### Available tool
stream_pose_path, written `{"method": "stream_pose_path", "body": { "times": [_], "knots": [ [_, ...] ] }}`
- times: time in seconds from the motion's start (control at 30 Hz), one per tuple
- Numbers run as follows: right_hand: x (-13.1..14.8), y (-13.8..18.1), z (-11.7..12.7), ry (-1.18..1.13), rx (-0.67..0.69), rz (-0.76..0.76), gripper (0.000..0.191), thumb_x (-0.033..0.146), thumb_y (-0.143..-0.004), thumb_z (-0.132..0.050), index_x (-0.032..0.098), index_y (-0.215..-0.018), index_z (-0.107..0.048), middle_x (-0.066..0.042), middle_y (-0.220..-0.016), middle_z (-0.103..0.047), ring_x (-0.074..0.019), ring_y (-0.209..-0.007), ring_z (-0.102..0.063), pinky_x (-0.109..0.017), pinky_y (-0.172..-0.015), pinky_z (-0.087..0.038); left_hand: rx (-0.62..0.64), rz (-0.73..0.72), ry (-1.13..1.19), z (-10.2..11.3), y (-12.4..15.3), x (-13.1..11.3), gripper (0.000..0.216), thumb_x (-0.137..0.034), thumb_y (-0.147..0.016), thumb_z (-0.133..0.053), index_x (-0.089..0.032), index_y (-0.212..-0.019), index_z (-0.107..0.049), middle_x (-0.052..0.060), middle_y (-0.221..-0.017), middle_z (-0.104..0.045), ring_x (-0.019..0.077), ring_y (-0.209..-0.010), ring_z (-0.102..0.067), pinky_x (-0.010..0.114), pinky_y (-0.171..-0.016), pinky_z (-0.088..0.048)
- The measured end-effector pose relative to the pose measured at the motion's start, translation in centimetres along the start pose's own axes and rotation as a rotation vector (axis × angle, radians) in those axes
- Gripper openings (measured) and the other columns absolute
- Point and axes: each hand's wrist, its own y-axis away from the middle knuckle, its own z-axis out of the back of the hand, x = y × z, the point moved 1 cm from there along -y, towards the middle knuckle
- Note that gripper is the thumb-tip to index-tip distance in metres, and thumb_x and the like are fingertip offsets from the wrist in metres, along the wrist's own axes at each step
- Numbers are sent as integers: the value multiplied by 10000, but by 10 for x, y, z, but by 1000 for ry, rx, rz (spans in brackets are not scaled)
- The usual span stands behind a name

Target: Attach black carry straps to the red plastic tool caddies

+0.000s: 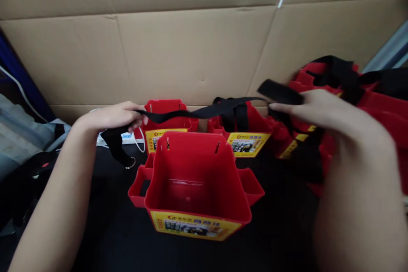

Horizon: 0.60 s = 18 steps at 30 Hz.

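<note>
A black webbing strap (204, 111) stretches between my two hands, above and behind a red plastic bin (197, 165). My left hand (124, 118) is closed on the strap's left part, and a loose end with a metal ring (130, 162) dangles below it. On the other side my right hand (309, 106), a little blurred, pinches the strap where a folded length sticks up. The bin stands upright with its opening facing me. It has two slots in its back wall, small side pockets and a yellow printed label (196, 226) on the front.
Behind stand another red bin (165, 108) and one with a black strap (253, 119). Several red bins with straps (328, 72) crowd the right side. A cardboard wall (194, 55) closes off the back of the black table (127, 238). A white power strip (127, 137) lies at left.
</note>
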Motion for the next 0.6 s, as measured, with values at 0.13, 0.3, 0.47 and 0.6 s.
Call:
{"method": "stream_pose_path", "body": {
  "times": [0.13,0.3,0.47,0.6],
  "knots": [
    [47,-5,-42,67,128,-88,364,546,-681,-630,214,-828,-652,-20,-713,-655,-178,-588,-576,-299,-520,-431,-86,-35,-88,-23,-11,-20,235,-217,-695,-418,-173,-816,-614,16,-700,-586,134,-594,-497,231,-556,-396],
    [66,-14,-99,-185,352,-47,441,563,-674,-607,204,-926,-651,-28,-883,-681,-200,-782,-609,-271,-622,-451,-125,-194,-67,-63,-35,-41,296,-328,-797,-361,-159,-822,-602,39,-858,-641,172,-784,-557,261,-711,-424],
    [59,-26,-133,-428,444,10,410,477,-672,-641,167,-941,-639,-41,-934,-665,-164,-814,-580,-255,-695,-441,-146,-230,-86,-70,-45,-38,276,-268,-799,-320,-152,-783,-570,47,-845,-628,175,-797,-547,273,-716,-415],
    [46,-27,-112,-341,412,-2,388,515,-682,-619,141,-782,-648,26,-534,-524,-80,-476,-428,-207,-456,-309,-72,-195,-122,-51,-33,-27,231,-282,-770,-397,-156,-783,-591,36,-786,-618,170,-739,-538,269,-686,-412]
  ]
}}
